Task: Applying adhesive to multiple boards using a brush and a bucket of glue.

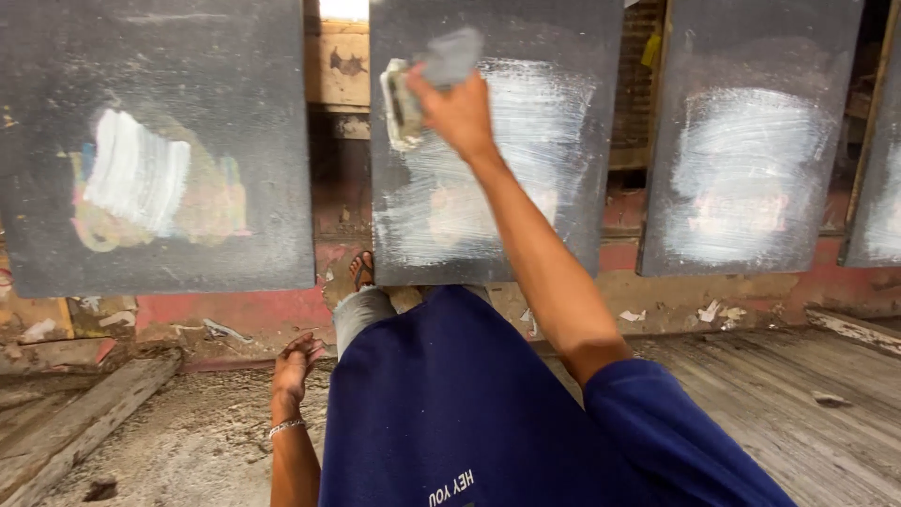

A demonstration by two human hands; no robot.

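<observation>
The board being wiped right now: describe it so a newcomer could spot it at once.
Dark boards lean in a row against the brick wall. The wiped board is second from the left, where the right hand presses a grey cloth. Its white smear covers most of it; the left board shows coloured patches.

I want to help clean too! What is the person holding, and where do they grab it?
The right hand grips a grey-white wiping pad at its right edge, against the middle slate board. The left hand holds nothing.

Rough workshop, dark slate boards (155,141) leaning on brick wall (638,66)
</observation>
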